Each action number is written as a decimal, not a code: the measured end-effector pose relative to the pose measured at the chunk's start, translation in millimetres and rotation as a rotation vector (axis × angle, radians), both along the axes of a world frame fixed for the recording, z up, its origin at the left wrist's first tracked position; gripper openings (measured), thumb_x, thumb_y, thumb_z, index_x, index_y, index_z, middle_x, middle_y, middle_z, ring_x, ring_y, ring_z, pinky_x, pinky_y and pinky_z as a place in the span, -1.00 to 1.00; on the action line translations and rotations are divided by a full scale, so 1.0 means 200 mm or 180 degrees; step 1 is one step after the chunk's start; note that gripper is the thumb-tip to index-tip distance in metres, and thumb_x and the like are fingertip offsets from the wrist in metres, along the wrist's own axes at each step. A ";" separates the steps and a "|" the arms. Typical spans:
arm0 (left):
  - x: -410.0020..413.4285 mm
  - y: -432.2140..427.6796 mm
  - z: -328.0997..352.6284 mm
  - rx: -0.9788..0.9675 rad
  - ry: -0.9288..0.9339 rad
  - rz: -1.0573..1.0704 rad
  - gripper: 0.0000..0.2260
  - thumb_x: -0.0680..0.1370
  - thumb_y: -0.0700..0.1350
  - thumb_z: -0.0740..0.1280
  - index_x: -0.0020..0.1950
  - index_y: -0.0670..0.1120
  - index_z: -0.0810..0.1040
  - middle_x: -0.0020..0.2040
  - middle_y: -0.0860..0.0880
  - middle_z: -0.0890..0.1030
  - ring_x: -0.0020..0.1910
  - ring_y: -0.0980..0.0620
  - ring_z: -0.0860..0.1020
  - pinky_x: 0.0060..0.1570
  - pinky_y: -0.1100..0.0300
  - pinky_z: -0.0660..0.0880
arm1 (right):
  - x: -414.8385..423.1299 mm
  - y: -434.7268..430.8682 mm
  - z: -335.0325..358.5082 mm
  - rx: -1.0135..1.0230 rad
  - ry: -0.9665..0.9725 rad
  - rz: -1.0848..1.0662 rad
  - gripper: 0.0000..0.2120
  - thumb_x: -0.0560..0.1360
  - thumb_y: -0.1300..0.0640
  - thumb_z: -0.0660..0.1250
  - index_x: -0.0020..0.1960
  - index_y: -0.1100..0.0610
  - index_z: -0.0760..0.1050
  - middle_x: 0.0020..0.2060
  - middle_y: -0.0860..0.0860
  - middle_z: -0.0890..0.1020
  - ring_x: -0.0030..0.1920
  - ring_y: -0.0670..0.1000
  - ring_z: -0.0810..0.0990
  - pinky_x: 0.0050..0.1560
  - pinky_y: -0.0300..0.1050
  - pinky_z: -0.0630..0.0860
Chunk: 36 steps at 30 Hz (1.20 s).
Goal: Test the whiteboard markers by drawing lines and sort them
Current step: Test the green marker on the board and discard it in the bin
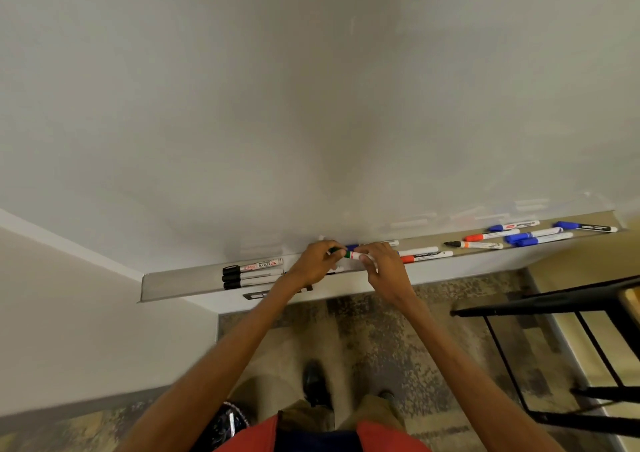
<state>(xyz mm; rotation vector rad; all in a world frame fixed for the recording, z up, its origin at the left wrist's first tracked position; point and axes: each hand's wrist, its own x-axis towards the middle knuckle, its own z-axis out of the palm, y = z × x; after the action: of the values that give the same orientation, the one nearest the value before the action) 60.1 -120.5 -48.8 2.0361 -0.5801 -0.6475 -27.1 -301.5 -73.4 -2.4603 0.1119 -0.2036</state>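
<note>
Green marker lies left-right at mid-frame (over the tray); left hand grips its cap end; right hand pinches the barrel.

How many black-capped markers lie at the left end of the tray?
3, side by side on the tray: back marker, middle marker, front marker. The left hand, gripping a green marker, may hide others.

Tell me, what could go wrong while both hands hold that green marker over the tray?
The left hand and right hand pinch the green marker above the tray; a pulled cap might slip and fall to the carpet. The right hand could also nudge the red marker lying close beside it.
</note>
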 end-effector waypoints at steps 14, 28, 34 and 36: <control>-0.33 -0.22 0.17 -0.0055 -0.0315 0.0055 -0.80 0.67 -0.05 0.21 0.14 -0.12 0.57 -0.12 -0.07 0.68 -0.18 0.06 0.64 0.04 0.09 0.59 | -0.19 -0.27 0.24 -0.0673 -0.0255 0.0614 -0.64 0.60 -0.20 0.22 0.20 0.02 0.57 0.08 -0.03 0.68 0.01 0.00 0.62 0.02 -0.07 0.46; -0.65 -0.36 0.40 -0.0180 -0.0764 0.0178 -0.78 0.68 0.06 0.16 0.03 0.01 0.55 -0.14 0.03 0.66 -0.15 0.12 0.65 0.07 0.07 0.58 | -0.40 -0.44 0.42 -0.1162 -0.0660 0.0706 -0.44 0.59 -0.31 -0.01 0.04 0.04 0.61 -0.38 -0.04 0.63 -0.43 -0.04 0.55 -0.38 -0.21 0.42; -0.59 -0.32 0.60 -0.0613 -0.1211 0.0888 -0.81 0.66 0.01 0.22 0.08 -0.03 0.58 -0.14 0.04 0.66 -0.17 0.07 0.65 -0.06 0.12 0.60 | -0.29 -0.40 0.69 -0.0693 -0.1101 0.0486 -0.34 0.58 -0.39 -0.13 -0.04 0.07 0.54 -0.46 -0.08 0.48 -0.49 -0.07 0.42 -0.47 -0.27 0.25; -0.56 -0.33 0.71 -0.0838 -0.1430 0.1145 -0.84 0.66 -0.05 0.25 0.14 -0.04 0.58 -0.11 0.05 0.66 -0.18 0.07 0.65 -0.10 0.21 0.57 | -0.24 -0.38 0.83 -0.0463 -0.1289 0.0420 -0.44 0.58 -0.37 -0.07 -0.09 0.03 0.49 -0.48 -0.11 0.41 -0.51 -0.10 0.37 -0.48 -0.33 0.18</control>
<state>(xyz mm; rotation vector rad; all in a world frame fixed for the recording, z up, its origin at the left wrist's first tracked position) -52.4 -185.7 92.5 1.9679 -0.5019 0.1020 -74.3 -377.7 93.4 -2.5037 -0.2468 -0.6645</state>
